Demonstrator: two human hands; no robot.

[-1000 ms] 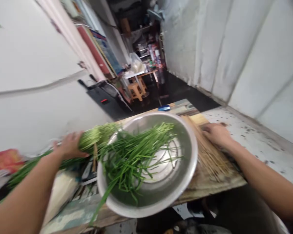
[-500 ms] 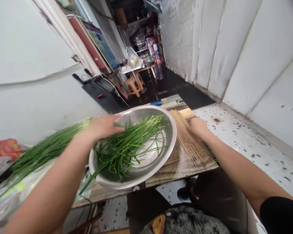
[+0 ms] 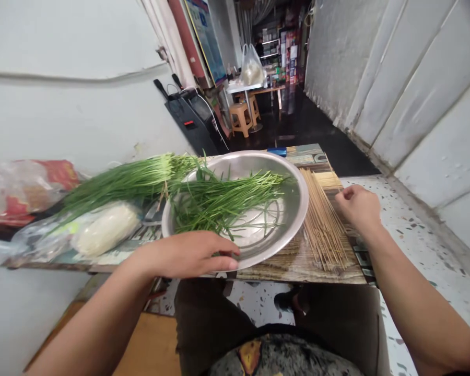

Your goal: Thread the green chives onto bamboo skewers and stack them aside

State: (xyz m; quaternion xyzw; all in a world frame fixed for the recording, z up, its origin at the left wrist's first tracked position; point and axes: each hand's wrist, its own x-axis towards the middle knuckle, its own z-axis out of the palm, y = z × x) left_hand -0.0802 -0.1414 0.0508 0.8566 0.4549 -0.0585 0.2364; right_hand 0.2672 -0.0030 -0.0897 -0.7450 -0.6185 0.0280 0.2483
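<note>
Desk [image 3: 280,270]: carried the whole spread.
Basin [image 3: 296,203]: stood on desk, bore Loose greens [image 3: 227,197].
Bundled greens [image 3: 121,180]: lay just left, untouched.
Loose greens: seemed mid-sorting; probably called next for gentle gathering.
Sticks [image 3: 324,224]: lay fanned right of basin.
Left hand [image 3: 198,253]: was at near rim with grip apart, visibly holding nothing.
Right hand [image 3: 358,206]: was curled beside sticks; could not tell whether clamped on any.
</note>
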